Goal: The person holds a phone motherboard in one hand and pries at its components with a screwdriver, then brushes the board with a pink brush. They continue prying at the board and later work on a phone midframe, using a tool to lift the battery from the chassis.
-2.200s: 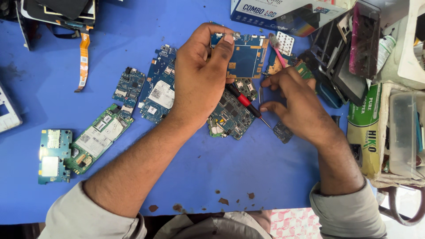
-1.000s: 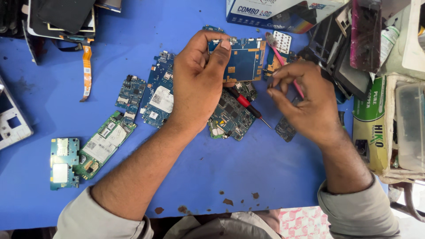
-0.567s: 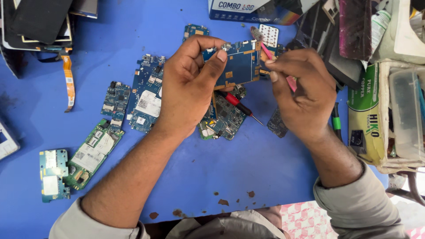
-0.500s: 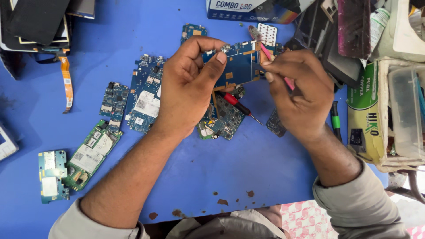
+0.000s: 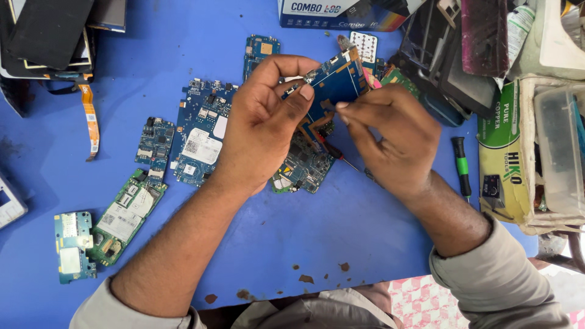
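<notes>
- the left hand [image 5: 265,119] pinches a blue board [image 5: 332,82] between thumb and forefinger, lifted off the counter [image 5: 378,231] and tilted toward the eyes, likely so its face can be worked on.
- the right hand [image 5: 393,137] meets the board's right edge, fingers closed on a thin pink tool [image 5: 370,79] whose tip shows just above the knuckles; the tool's working end is hidden.
- under the board lies a dark board [image 5: 301,170] with a red screwdriver [image 5: 329,149] across it, kept close, probably for quick reach.
- left of the board a bigger blue board [image 5: 201,131] lies flat, and further left smaller boards [image 5: 128,213] sit spread apart, none overlapping.
- right of the board a green screwdriver [image 5: 460,164] lies near a carton [image 5: 503,152]; that side is crowded with boxes and frames.
- below the board the counter runs bare to its near edge, giving the forearms room; above it a printed box [image 5: 341,15] closes the far side.
</notes>
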`<action>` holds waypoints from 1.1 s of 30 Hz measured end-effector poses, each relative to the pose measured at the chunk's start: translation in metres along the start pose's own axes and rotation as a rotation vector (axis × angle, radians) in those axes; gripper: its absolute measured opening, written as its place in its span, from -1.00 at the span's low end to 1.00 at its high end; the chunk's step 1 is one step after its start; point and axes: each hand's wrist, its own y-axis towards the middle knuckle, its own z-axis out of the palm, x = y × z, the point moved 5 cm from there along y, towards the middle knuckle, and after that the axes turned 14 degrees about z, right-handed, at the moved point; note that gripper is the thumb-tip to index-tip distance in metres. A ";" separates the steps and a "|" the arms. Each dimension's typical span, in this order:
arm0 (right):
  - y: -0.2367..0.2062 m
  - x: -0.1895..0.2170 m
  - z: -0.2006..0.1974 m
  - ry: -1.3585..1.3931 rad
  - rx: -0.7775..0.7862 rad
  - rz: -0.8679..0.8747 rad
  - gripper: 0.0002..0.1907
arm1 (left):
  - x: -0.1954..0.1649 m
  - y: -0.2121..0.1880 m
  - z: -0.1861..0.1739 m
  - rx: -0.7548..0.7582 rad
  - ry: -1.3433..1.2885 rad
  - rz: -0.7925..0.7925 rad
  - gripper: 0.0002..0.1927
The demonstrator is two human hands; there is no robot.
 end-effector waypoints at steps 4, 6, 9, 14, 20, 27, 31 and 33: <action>0.002 -0.006 -0.006 -0.025 -0.098 0.045 -0.82 | -0.001 0.000 0.000 0.010 0.018 -0.034 -0.72; 0.001 -0.006 -0.006 -0.025 -0.104 0.043 -0.83 | -0.002 -0.001 0.000 0.012 0.026 -0.053 -0.70; 0.000 -0.001 -0.001 -0.040 -0.043 -0.012 -0.78 | -0.001 -0.001 0.001 0.016 0.016 -0.073 -0.67; 0.004 0.002 -0.005 -0.025 -0.094 0.022 -0.77 | -0.005 -0.001 0.003 0.046 0.019 -0.073 -0.65; 0.002 0.003 -0.005 -0.066 -0.099 0.009 -0.77 | 0.000 -0.003 0.006 0.034 0.024 -0.149 -0.62; -0.001 -0.002 -0.011 -0.099 -0.147 0.071 -0.76 | -0.002 -0.004 0.009 0.115 0.101 -0.143 -0.58; -0.004 0.005 -0.007 -0.155 -0.099 -0.048 -0.76 | -0.002 -0.004 0.011 0.142 0.102 -0.152 -0.57; -0.005 0.008 -0.006 -0.126 -0.072 -0.114 -0.75 | -0.002 -0.005 0.011 0.148 0.118 -0.151 -0.57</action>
